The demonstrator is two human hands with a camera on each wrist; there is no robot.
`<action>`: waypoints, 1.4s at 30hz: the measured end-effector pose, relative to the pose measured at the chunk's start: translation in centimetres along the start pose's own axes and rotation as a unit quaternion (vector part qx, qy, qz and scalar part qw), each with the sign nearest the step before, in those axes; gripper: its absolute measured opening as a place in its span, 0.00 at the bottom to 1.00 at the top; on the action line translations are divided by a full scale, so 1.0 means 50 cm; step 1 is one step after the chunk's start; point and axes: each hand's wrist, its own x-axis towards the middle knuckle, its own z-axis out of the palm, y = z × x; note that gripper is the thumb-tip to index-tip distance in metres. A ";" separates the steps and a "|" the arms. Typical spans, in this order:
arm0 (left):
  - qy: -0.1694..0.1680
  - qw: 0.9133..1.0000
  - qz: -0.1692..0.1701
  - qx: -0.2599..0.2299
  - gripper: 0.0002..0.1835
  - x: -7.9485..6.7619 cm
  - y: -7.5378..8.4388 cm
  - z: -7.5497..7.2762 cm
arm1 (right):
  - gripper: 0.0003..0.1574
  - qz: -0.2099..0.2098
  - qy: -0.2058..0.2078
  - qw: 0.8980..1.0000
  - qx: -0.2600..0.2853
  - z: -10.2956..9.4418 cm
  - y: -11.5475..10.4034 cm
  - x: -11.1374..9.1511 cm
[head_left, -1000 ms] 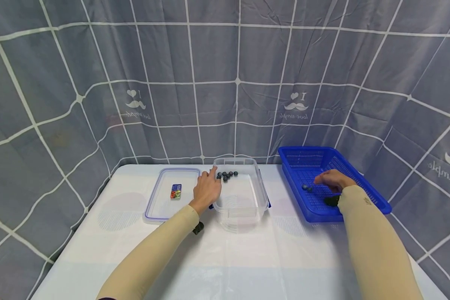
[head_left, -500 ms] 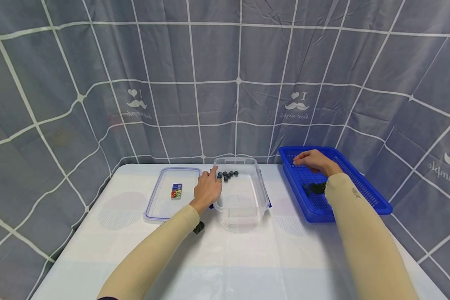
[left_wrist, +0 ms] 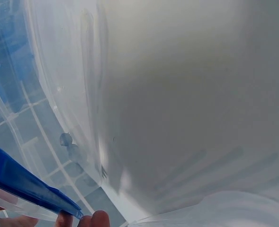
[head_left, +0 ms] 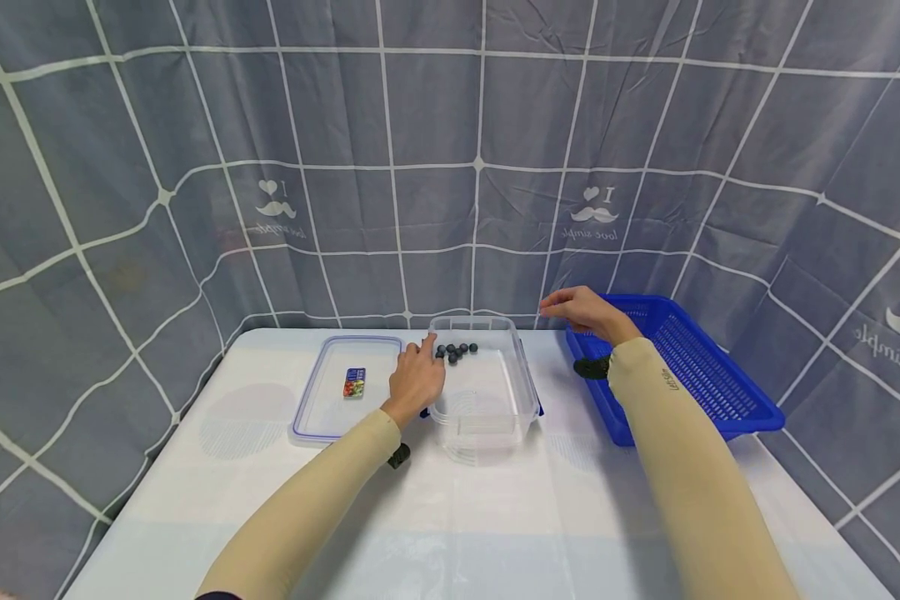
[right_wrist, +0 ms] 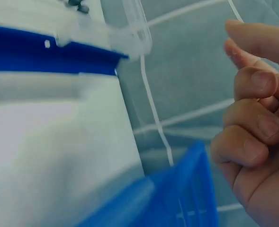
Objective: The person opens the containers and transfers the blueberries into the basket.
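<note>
A clear plastic food container [head_left: 487,417] with blue side clips stands mid-table, several blueberries [head_left: 452,358] grouped at its far left. My left hand [head_left: 414,379] holds its left rim; the left wrist view shows fingertips [left_wrist: 100,218] beside a blue clip [left_wrist: 35,191]. My right hand [head_left: 587,312] is raised between the container and the blue basket [head_left: 690,383], over the basket's left edge. Its thumb and index finger come close together, the other fingers [right_wrist: 253,116] curled in. I cannot tell whether something small sits between the tips.
Left of the container lies its clear lid [head_left: 315,417] with a blue seal, a colourful label [head_left: 354,383] on it. The white-covered table [head_left: 495,517] backs onto a grey curtain [head_left: 435,208] with white lines.
My right hand has risen out of the blue basket and moved left toward the container. The left hand stays at the container's rim, and the blueberries inside have not moved.
</note>
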 end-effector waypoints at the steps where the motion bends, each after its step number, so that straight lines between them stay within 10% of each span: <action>1: 0.000 1.000 0.000 0.000 0.29 0.000 -0.002 0.000 | 0.24 -0.001 -0.001 1.000 0.005 0.008 -0.005 0.005; 27: 0.005 1.000 -0.019 0.005 0.29 0.013 -0.003 -0.001 | 0.18 -0.027 -0.088 0.989 0.118 0.224 -0.077 0.102; 42: 0.005 1.000 -0.020 0.010 0.29 0.014 0.004 0.008 | 0.20 0.025 -0.029 0.983 0.177 0.308 -0.029 0.132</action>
